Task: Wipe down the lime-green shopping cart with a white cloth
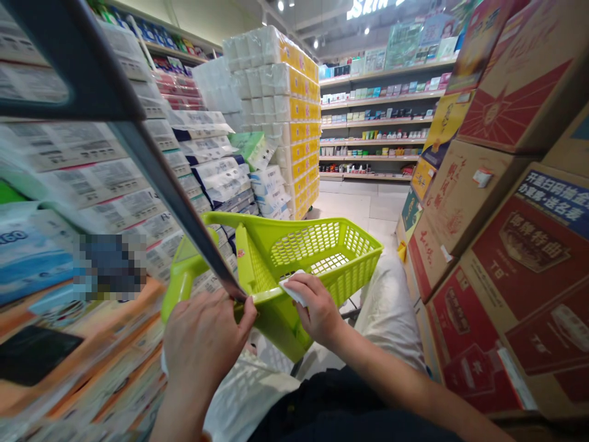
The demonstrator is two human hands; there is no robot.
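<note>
Green basket: the mesh-sided green basket (317,245) sits before you, its near rim beneath your hands and your pale-trousered leg (389,310) beside it.
Left hand: your left hand (202,337) is bent over the rim at the foot of the grey bar (179,205), probably to steady the basket; the fingertips are hidden, so I cannot tell how far it is closed.
Right hand: your right hand (317,307) is closed on a white cloth (297,290), likely pinched small so it stays against the rim.
Red cartons: the stacked red cartons (519,245) show Chinese lettering and a mark reading "T8" or "TB".
Paper stack: yellow-sided packs (304,144) stand in level layers, presumably for stability.
Lit sign: the lit sign (375,7), cut off above, seems to read "SKIN".
</note>
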